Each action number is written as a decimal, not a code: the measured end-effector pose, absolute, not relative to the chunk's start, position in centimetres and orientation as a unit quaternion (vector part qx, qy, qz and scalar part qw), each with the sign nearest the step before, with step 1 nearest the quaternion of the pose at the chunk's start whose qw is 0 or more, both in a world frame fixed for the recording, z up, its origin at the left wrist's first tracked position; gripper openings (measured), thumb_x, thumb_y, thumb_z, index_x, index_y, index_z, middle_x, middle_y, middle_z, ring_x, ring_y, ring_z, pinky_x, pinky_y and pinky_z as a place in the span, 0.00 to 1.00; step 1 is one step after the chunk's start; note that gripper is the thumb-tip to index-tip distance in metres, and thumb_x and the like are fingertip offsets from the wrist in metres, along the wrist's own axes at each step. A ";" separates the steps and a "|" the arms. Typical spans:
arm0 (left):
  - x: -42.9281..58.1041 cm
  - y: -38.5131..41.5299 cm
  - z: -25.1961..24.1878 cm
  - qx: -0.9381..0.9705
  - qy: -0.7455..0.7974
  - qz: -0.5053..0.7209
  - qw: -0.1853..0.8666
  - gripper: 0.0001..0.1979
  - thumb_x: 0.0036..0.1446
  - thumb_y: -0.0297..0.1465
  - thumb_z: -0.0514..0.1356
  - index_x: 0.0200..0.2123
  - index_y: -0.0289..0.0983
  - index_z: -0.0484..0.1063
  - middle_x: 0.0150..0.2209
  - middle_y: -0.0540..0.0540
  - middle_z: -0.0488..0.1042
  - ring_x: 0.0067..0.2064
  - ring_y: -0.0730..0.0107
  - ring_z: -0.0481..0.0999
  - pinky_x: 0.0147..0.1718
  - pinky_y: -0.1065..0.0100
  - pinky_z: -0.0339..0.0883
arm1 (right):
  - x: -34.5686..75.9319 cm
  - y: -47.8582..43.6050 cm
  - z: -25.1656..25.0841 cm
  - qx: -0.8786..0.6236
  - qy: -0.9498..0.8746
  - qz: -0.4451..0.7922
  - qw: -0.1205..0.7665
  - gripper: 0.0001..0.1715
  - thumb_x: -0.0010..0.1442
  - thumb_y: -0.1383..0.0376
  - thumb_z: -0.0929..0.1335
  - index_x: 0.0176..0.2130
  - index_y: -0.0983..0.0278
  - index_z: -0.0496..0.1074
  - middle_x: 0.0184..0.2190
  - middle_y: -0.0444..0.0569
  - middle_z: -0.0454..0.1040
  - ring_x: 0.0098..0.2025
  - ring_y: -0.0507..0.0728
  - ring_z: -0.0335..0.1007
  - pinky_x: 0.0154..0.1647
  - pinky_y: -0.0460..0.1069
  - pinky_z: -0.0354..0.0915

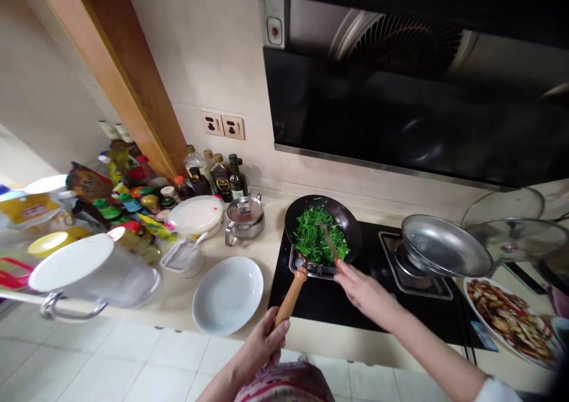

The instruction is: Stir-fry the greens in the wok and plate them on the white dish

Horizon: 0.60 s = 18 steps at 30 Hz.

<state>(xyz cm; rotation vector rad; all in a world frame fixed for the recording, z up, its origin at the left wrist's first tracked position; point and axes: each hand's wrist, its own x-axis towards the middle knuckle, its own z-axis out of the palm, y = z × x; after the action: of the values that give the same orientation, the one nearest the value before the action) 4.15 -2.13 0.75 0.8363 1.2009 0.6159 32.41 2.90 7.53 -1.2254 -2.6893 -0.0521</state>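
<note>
A dark wok (353, 227) sits over the left burner, with chopped leafy greens (317, 233) heaped in it. Its wooden handle (291, 298) points toward me, and my left hand (267, 340) is wrapped round the end of it. My right hand (360, 289) grips a spatula (329, 242) whose far end lies among the greens. Just left of the stove, near my left hand, rests a white plate (228, 295) with nothing on it.
A steel frying pan (444, 248) is over the right burner of the black cooktop (373, 271). A platter of cooked food (511, 316) stands at the right. Bottles (222, 176), a lidded steel pot (244, 218) and a large pot (98, 271) crowd the left. The range hood (391, 117) hangs above.
</note>
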 end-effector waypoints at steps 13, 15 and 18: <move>4.0 -1.9 0.1 0.370 0.527 0.277 0.713 0.36 0.46 0.57 0.60 0.49 0.38 0.57 0.23 0.58 0.64 0.17 0.80 0.62 0.13 0.76 0.50 | 35.6 3.5 14.3 -0.434 -0.887 0.103 0.123 0.21 0.61 0.70 0.62 0.51 0.55 0.72 0.60 0.49 0.67 0.55 0.58 0.71 0.54 0.50 0.69; 4.0 -2.0 0.8 0.368 0.526 0.284 0.712 0.33 0.47 0.56 0.60 0.46 0.39 0.59 0.22 0.59 0.63 0.16 0.82 0.60 0.12 0.76 0.48 | 36.6 2.8 15.1 -0.397 -0.904 0.129 0.095 0.22 0.60 0.70 0.63 0.50 0.54 0.73 0.59 0.48 0.68 0.53 0.58 0.72 0.50 0.48 0.72; 3.9 -1.9 1.6 0.382 0.512 0.288 0.713 0.31 0.46 0.56 0.62 0.41 0.38 0.60 0.23 0.58 0.65 0.15 0.83 0.60 0.12 0.76 0.49 | 37.7 3.8 13.5 -0.387 -0.906 0.114 0.127 0.17 0.60 0.66 0.63 0.45 0.55 0.75 0.57 0.50 0.71 0.49 0.59 0.75 0.45 0.48 0.74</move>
<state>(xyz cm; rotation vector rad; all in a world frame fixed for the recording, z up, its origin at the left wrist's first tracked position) 3.88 -1.94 1.58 0.8469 1.1345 0.6377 37.70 3.76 13.53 -1.1268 -2.6374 0.3309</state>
